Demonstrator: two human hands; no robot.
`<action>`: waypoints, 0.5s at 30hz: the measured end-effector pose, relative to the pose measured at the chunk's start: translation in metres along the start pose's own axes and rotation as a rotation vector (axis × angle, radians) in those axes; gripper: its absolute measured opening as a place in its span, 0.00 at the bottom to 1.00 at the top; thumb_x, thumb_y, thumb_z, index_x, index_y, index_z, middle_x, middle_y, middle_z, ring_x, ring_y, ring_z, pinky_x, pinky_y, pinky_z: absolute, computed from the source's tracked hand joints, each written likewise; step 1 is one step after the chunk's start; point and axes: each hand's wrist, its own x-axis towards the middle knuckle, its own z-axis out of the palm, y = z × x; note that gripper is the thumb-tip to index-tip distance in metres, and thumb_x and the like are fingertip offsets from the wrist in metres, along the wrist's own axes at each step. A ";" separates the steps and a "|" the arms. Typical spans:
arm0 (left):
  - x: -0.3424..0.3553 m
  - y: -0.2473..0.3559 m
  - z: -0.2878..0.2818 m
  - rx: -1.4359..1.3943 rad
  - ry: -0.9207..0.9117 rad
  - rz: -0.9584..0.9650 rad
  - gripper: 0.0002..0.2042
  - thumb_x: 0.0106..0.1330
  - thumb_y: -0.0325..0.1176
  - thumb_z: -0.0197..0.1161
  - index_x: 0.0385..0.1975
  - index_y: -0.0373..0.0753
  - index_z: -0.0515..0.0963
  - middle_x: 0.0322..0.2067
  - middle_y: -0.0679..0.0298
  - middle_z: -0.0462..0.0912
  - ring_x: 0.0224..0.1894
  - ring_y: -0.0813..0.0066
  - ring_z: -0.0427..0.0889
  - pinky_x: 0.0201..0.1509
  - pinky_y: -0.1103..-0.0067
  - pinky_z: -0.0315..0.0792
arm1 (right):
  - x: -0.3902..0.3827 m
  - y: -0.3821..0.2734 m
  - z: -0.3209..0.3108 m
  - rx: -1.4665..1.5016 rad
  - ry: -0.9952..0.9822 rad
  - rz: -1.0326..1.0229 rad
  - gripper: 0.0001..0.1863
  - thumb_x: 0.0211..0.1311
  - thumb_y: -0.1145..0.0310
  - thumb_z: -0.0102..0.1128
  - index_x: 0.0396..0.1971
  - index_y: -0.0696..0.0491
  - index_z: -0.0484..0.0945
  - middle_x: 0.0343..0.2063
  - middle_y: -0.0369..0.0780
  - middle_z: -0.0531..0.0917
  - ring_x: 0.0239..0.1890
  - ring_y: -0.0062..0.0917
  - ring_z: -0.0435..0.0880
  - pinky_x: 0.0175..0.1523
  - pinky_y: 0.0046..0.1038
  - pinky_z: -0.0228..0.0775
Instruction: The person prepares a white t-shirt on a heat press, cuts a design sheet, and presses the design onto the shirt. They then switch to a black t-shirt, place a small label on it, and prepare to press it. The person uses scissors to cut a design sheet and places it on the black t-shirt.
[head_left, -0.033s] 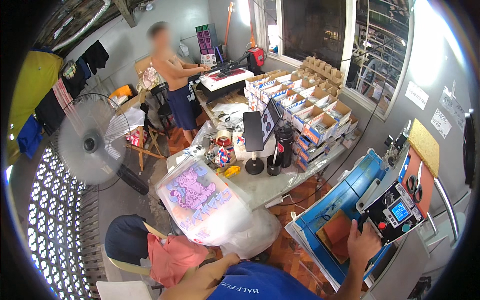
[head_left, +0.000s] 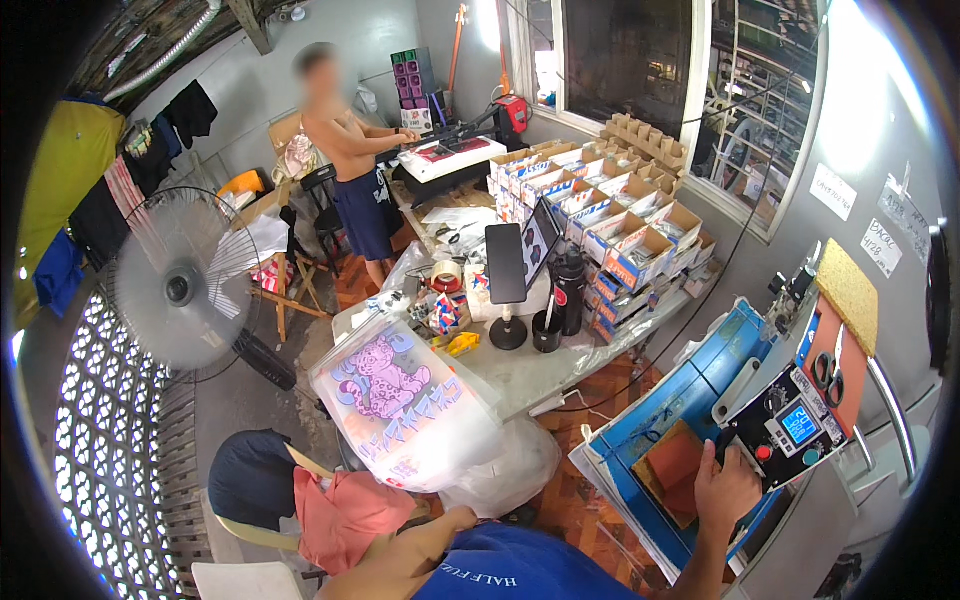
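At the right, my right hand (head_left: 728,482) is closed around the black handle (head_left: 727,445) of a heat press. Beside it is the press's black control panel (head_left: 785,425), with a lit blue display and red and green buttons. Below the handle, a reddish-brown pad (head_left: 672,465) lies over the blue base (head_left: 625,440). My left hand (head_left: 458,520) rests against my waist by the blue shirt (head_left: 490,565); its fingers are mostly hidden. Ahead of it, a clear film sheet printed with a pink spotted cat (head_left: 385,380) hangs over the table's near edge.
Scissors (head_left: 828,370) lie on top of the press. The table (head_left: 545,375) holds a phone on a stand (head_left: 507,265), a black bottle (head_left: 570,290) and stacked boxes (head_left: 615,240). A fan (head_left: 178,288) stands left. Another person (head_left: 350,150) works at the back. A chair (head_left: 250,535) with clothes is near.
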 end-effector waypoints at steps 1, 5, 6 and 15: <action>0.001 -0.006 0.001 0.024 0.003 0.055 0.18 0.57 0.43 0.57 0.37 0.37 0.86 0.41 0.46 0.85 0.46 0.47 0.84 0.53 0.62 0.75 | 0.000 0.001 0.000 0.000 -0.023 0.009 0.20 0.64 0.53 0.61 0.23 0.54 0.73 0.20 0.46 0.79 0.23 0.46 0.80 0.30 0.44 0.71; 0.017 -0.017 -0.013 0.092 -0.055 0.070 0.18 0.57 0.43 0.57 0.38 0.37 0.86 0.41 0.46 0.85 0.46 0.47 0.84 0.53 0.62 0.76 | 0.002 0.006 0.002 0.004 0.053 -0.028 0.19 0.63 0.55 0.62 0.21 0.53 0.72 0.19 0.45 0.78 0.22 0.45 0.79 0.28 0.44 0.70; 0.023 -0.015 -0.017 0.103 -0.066 0.065 0.18 0.57 0.43 0.57 0.38 0.37 0.86 0.41 0.45 0.85 0.46 0.47 0.84 0.53 0.62 0.76 | 0.003 0.008 0.003 0.006 0.042 -0.026 0.18 0.63 0.56 0.62 0.21 0.53 0.72 0.19 0.45 0.78 0.22 0.45 0.79 0.28 0.44 0.70; 0.047 0.038 -0.035 -0.132 0.148 -0.007 0.19 0.57 0.43 0.57 0.40 0.36 0.85 0.41 0.46 0.85 0.47 0.47 0.84 0.54 0.63 0.76 | -0.029 0.069 0.000 -0.059 0.099 -0.057 0.19 0.63 0.57 0.62 0.19 0.53 0.70 0.19 0.45 0.76 0.22 0.47 0.77 0.27 0.45 0.67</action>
